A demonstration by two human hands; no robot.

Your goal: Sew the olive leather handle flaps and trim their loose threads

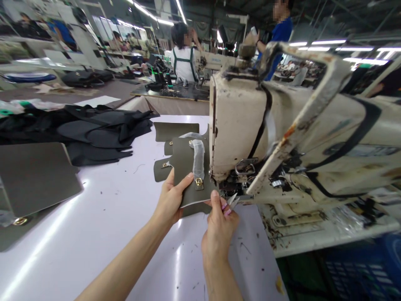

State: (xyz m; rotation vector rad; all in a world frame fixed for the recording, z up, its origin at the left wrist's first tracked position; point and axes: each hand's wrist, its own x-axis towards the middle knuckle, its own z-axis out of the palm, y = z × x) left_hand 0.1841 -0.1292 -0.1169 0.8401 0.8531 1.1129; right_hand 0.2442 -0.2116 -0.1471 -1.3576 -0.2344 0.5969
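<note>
My left hand (171, 198) grips the near left edge of an olive-grey leather panel (184, 159), thumb on top and fingers underneath. The panel carries a strap wrapped in white film (199, 159) and a gold buckle (199, 182). At the near right corner, my right hand (219, 217) pinches the same panel between thumb and fingers. Small thread snips with pink handles (230, 205) are also tucked in that hand, blades pointing up and right. Part of the panel passes behind the head of a worn cream sewing machine (241, 121), whose needle area is just right of the panel.
Black cut pieces (94, 129) lie heaped at the left, behind a larger olive panel (37, 175). More olive pieces (175, 130) rest beyond my hands. Thread scraps dot the white table (125, 234). A blue crate (360, 271) stands low right. Other people (184, 62) are farther back.
</note>
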